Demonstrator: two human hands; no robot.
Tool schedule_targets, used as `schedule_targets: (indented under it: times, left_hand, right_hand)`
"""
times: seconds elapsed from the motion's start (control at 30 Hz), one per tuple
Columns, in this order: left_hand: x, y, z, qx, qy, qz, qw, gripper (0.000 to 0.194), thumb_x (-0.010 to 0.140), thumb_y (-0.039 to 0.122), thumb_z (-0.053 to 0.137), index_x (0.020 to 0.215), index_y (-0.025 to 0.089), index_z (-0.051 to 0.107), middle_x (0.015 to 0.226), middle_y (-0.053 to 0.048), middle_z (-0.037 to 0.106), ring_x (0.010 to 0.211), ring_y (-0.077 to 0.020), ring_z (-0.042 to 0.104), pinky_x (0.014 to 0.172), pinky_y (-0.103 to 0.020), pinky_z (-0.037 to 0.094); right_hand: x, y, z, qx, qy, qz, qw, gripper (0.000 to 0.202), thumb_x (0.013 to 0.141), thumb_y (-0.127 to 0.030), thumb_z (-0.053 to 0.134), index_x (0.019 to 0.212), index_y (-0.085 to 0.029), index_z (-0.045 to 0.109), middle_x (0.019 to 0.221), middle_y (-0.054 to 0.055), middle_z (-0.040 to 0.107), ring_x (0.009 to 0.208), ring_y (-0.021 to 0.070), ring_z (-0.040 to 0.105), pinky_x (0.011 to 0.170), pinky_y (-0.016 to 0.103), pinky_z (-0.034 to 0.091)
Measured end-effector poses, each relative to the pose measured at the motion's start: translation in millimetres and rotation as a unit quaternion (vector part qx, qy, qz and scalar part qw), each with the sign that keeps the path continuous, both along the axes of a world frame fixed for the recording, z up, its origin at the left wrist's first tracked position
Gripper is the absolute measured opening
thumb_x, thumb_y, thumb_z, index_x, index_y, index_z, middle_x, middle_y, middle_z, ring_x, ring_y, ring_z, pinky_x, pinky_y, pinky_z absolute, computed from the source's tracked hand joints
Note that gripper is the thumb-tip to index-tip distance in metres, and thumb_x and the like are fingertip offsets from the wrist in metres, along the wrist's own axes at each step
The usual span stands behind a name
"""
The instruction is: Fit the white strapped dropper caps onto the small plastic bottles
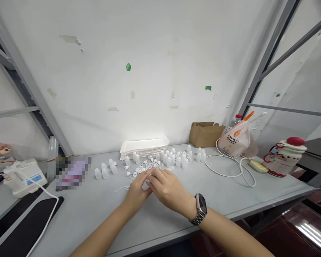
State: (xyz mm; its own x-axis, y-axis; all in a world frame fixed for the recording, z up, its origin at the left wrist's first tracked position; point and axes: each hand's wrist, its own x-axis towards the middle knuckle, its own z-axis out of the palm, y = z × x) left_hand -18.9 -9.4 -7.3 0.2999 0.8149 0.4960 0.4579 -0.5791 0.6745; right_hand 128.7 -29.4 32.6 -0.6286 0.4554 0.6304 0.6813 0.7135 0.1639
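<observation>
Both hands meet over the middle of the grey table (160, 217). My left hand (137, 189) is closed around a small translucent plastic bottle (145, 185), which is mostly hidden by the fingers. Pressed together at the top of that bottle are the fingers of my right hand (169, 186); what they pinch is hidden. Just beyond the hands lies a loose pile of small white caps with loops (139, 169). Several small plastic bottles (177, 162) stand behind and to the right, some with caps on. More bottles without caps (105, 174) stand at the left.
White trays (144, 147) are stacked against the wall. Rightward are an open cardboard box (206, 135), a white cable (227, 175), a plastic bag (234, 140) and a red-lidded jar (285, 157). Leftward lie a purple packet (74, 173), a white device (25, 178) and a black mat (29, 228).
</observation>
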Motion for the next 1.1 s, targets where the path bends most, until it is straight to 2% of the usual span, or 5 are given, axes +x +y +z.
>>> schedule_targets:
  times: [0.2, 0.3, 0.47, 0.8, 1.1]
  left_hand:
    - [2, -1, 1.9, 0.004, -0.027, 0.058, 0.998, 0.019, 0.077, 0.022, 0.05, 0.091, 0.023, 0.062, 0.091, -0.001, 0.067, 0.083, -0.0176, 0.061, 0.073, -0.031, 0.05]
    - [1, 1, 1.9, 0.018, -0.011, 0.083, 0.996, 0.018, 0.079, 0.032, 0.052, 0.092, 0.024, 0.062, 0.094, -0.001, 0.067, 0.08, -0.0165, 0.061, 0.073, -0.03, 0.049]
    - [-1, 5, 0.1, 0.04, 0.021, 0.117, 0.992, 0.022, 0.08, 0.041, 0.051, 0.091, 0.024, 0.061, 0.093, -0.001, 0.067, 0.063, -0.0137, 0.058, 0.068, -0.03, 0.048]
    - [-3, 8, -3.6, 0.027, 0.04, 0.126, 0.991, 0.023, 0.079, 0.043, 0.052, 0.089, 0.024, 0.061, 0.094, 0.0, 0.067, 0.06, -0.0125, 0.058, 0.066, -0.028, 0.049]
    - [-4, 8, -4.6, 0.025, 0.051, 0.133, 0.99, 0.026, 0.078, 0.046, 0.051, 0.088, 0.024, 0.062, 0.093, 0.0, 0.067, 0.063, -0.0128, 0.059, 0.065, -0.027, 0.049]
  right_hand:
    - [8, 6, 6.7, -0.092, 0.092, 0.038, 0.991, 0.016, 0.087, -0.02, 0.041, 0.097, -0.016, 0.053, 0.085, 0.007, 0.057, 0.075, 0.017, 0.053, 0.063, 0.029, 0.044]
    - [29, 22, 5.7, -0.108, 0.119, -0.016, 0.987, 0.019, 0.086, -0.021, 0.044, 0.103, -0.016, 0.052, 0.093, 0.01, 0.057, 0.08, 0.0186, 0.055, 0.067, 0.031, 0.046]
    - [61, 53, -12.3, -0.149, -0.015, -0.082, 0.985, 0.023, 0.078, -0.005, 0.048, 0.096, -0.014, 0.058, 0.092, 0.01, 0.059, 0.083, 0.0206, 0.055, 0.069, 0.033, 0.047]
    - [63, 60, -35.1, -0.178, -0.071, -0.11, 0.975, 0.016, 0.077, -0.008, 0.052, 0.088, -0.013, 0.061, 0.091, 0.01, 0.058, 0.083, 0.0203, 0.053, 0.07, 0.031, 0.044]
    - [71, 55, -41.6, -0.252, 0.023, -0.109, 0.961, 0.014, 0.078, -0.016, 0.053, 0.09, -0.013, 0.06, 0.09, 0.01, 0.058, 0.084, 0.019, 0.054, 0.074, 0.029, 0.044]
